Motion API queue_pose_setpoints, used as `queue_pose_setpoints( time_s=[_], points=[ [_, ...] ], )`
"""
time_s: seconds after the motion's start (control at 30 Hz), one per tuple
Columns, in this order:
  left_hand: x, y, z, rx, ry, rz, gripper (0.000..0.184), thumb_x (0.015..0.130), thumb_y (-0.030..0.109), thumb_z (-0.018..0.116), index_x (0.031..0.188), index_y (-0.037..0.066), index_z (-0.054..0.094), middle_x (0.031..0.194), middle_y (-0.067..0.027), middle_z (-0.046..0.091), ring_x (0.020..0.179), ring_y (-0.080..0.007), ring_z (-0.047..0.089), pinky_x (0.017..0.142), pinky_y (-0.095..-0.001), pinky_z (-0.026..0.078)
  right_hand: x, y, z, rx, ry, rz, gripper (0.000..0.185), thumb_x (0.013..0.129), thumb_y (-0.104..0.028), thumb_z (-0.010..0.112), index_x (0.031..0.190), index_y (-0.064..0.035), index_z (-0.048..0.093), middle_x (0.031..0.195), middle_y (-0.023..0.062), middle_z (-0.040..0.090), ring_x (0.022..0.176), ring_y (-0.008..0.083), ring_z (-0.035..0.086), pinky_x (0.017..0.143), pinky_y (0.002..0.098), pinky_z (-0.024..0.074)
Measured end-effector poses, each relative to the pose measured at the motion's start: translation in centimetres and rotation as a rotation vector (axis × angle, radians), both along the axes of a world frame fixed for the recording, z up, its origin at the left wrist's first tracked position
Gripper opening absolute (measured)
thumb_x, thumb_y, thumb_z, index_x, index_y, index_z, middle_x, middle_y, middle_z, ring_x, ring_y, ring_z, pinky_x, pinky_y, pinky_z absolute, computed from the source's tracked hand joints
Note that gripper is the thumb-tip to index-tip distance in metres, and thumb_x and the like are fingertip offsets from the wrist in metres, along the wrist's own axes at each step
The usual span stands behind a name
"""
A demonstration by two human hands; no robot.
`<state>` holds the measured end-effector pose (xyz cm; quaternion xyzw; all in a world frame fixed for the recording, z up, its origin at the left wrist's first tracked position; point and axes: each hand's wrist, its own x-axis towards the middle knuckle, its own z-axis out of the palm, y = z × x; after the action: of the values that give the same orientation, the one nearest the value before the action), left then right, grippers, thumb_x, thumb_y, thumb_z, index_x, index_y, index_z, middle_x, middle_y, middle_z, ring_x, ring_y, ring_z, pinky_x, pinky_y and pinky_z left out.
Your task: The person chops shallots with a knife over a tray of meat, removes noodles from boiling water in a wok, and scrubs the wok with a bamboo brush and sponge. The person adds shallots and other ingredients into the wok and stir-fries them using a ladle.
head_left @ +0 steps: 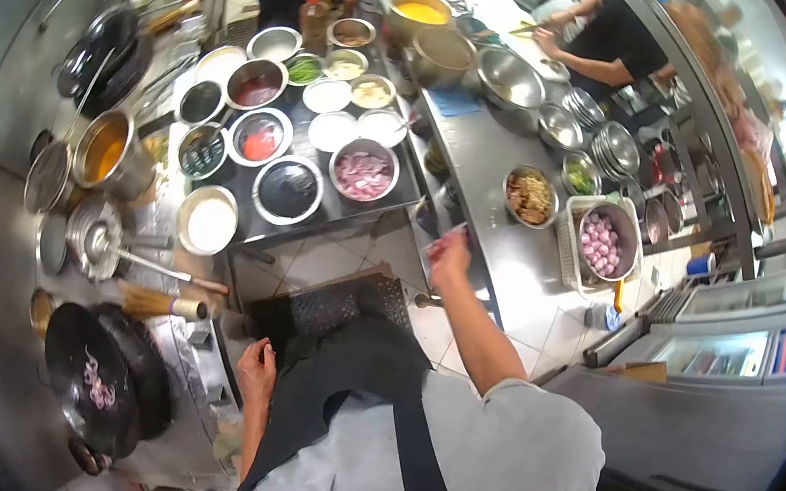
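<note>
My right hand [449, 258] reaches forward over the gap beside the right counter, its fingers closed around a small pinkish bunch that looks like slices. To its upper left, a steel bowl [390, 194] holds similar pink-purple slices [363, 172]. Close to my body at the stove's edge, my left hand [258, 367] is loosely curled, with nothing visible in it. A black wok [66, 352] lies further left with a few pinkish-white pieces [99, 384] in it. Between that hand and the wok are a bamboo brush [162, 303] and a ladle with a wooden handle [176, 274].
Several bowls of sauces and ingredients crowd the prep table [387, 213]. A pot of orange liquid [106, 148] stands at left. The right counter [488, 199] bears a bowl of brown food [530, 196] and a basket [568, 239] with shallots. Another person [618, 47] works behind it.
</note>
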<state>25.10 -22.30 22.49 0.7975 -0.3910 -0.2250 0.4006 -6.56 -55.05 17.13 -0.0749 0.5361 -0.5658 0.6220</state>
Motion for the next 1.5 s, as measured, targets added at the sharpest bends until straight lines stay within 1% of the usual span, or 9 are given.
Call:
queue_pose_setpoints(
  time_s=[0.07,0.33,0.4,0.6,0.9,1.03,1.13,1.27,1.5],
  points=[
    [-1.6,-4.0,2.0,0.012,-0.152,-0.137,0.018,0.092,0.012,0.061,0.101,-0.003,0.068,0.09,-0.0172,0.069,0.078,-0.0271,0.069,0.071,-0.0346,0.052,-6.3,-4.2,1.3,0.02,-0.187,-0.355,0.03,0.094,-0.041,0.057,0.088,-0.0116,0.055,0.07,0.0036,0.058,0.054,0.0122,0.052,0.047,0.0277,0.0449],
    [-9.7,-19.5,5.7,-0.049,-0.052,-0.405,0.018,0.092,0.011,0.06,0.101,-0.001,0.067,0.089,-0.0174,0.067,0.079,-0.0287,0.067,0.072,-0.0366,0.052,-14.9,-8.6,1.7,0.051,0.037,-0.215,0.037,0.097,-0.036,0.049,0.087,-0.0015,0.059,0.068,0.0073,0.061,0.05,0.0141,0.051,0.046,0.0287,0.0452],
    [-11.5,-22.0,5.8,-0.04,0.357,-0.427,0.023,0.092,0.016,0.061,0.106,-0.002,0.066,0.093,-0.0175,0.068,0.079,-0.0272,0.067,0.073,-0.0355,0.052,-12.9,-6.3,4.0,-0.017,0.421,0.053,0.034,0.094,-0.03,0.054,0.099,0.003,0.055,0.07,0.0102,0.063,0.051,0.013,0.054,0.047,0.0256,0.0437],
    [-11.3,-23.8,8.8,-0.086,0.222,-0.296,0.03,0.089,0.026,0.065,0.101,-0.002,0.065,0.081,-0.0159,0.065,0.07,-0.0261,0.064,0.064,-0.036,0.05,-2.1,1.3,9.6,0.022,0.394,0.803,0.033,0.093,-0.027,0.052,0.085,0.0027,0.062,0.062,0.0092,0.062,0.045,0.0119,0.053,0.043,0.0255,0.0401],
    [3.9,-4.3,11.3,-0.236,-0.098,0.517,0.022,0.077,0.013,0.062,0.07,-0.003,0.048,0.057,-0.0123,0.045,0.053,-0.0197,0.043,0.05,-0.037,0.036,16.7,8.4,13.3,-0.298,0.054,1.849,0.043,0.098,-0.026,0.053,0.127,0.0069,0.05,0.081,0.0102,0.067,0.066,0.013,0.06,0.061,0.0258,0.0492],
    [13.7,7.5,18.8,-0.225,-0.549,0.672,0.016,0.076,0.007,0.061,0.07,-0.002,0.05,0.062,-0.0189,0.046,0.054,-0.0337,0.047,0.052,-0.0424,0.039,21.6,9.6,9.8,-0.67,0.371,1.98,0.052,0.096,-0.026,0.059,0.137,0.0031,0.047,0.085,0.0094,0.068,0.07,0.013,0.061,0.067,0.0269,0.0509],
    [20.1,13.1,22.5,0.002,-0.913,0.732,0.009,0.077,0.006,0.06,0.079,-0.001,0.056,0.082,-0.0198,0.055,0.076,-0.0406,0.059,0.066,-0.048,0.047,25.3,10.9,7.4,-0.609,0.539,2.049,0.053,0.095,-0.026,0.061,0.136,0.0046,0.047,0.085,0.0092,0.067,0.071,0.0122,0.061,0.067,0.0264,0.0504],
    [30.7,19.9,14.7,0.388,-1.093,0.647,0.009,0.074,0.007,0.063,0.075,-0.001,0.059,0.123,-0.0226,0.059,0.062,-0.0341,0.063,0.057,-0.043,0.056,29.2,12.9,3.7,-0.466,0.654,2.051,0.055,0.092,-0.027,0.063,0.134,0.0062,0.047,0.086,0.0096,0.067,0.07,0.0127,0.062,0.067,0.0264,0.0505],
    [35.0,24.7,13.7,0.625,-1.296,0.685,0.007,0.077,0.006,0.058,0.071,0.002,0.059,0.14,-0.0259,0.046,0.063,-0.0258,0.068,0.051,-0.0402,0.056,34.9,14.2,-5.4,-0.915,1.001,1.784,0.058,0.089,-0.033,0.065,0.13,0.0057,0.049,0.098,0.0192,0.065,0.087,0.0315,0.065,0.077,0.0384,0.0509]
  ],
)
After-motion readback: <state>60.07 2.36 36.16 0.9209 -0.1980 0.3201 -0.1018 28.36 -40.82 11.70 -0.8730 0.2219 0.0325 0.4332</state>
